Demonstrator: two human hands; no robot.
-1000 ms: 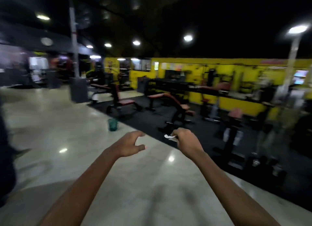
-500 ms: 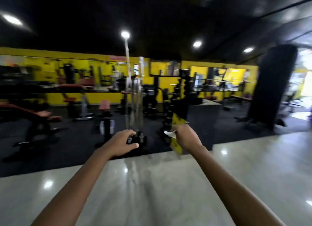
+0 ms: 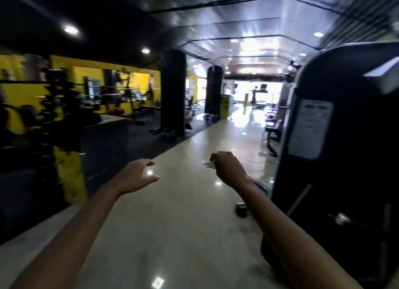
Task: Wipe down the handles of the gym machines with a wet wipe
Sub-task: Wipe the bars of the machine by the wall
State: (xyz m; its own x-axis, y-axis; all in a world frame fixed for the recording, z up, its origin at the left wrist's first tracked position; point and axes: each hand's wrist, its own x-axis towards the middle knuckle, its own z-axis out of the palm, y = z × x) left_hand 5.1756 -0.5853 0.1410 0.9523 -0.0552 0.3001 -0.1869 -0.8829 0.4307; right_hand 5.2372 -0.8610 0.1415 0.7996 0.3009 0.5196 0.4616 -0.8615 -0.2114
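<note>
My right hand (image 3: 228, 167) is held out in front of me, its fingers curled round a small white wet wipe (image 3: 208, 163) that sticks out on the left side of the fist. My left hand (image 3: 138, 175) hangs in the air to the left of it, fingers loosely spread and holding nothing. A tall black gym machine (image 3: 341, 137) with a white label stands close on my right, just beyond my right forearm. No machine handle is plainly visible.
A glossy pale tiled aisle (image 3: 183, 213) runs ahead toward a bright doorway. Black rubber flooring with a blurred yellow-and-black rack (image 3: 64, 150) lies left. Two black pillars (image 3: 172, 94) stand further on. Benches line the right side (image 3: 273, 131).
The view has swung right, from the yellow wall and weight area to the long aisle. Both hands stay raised in front; the left hand's fingers have opened out. The wipe remains in my right hand.
</note>
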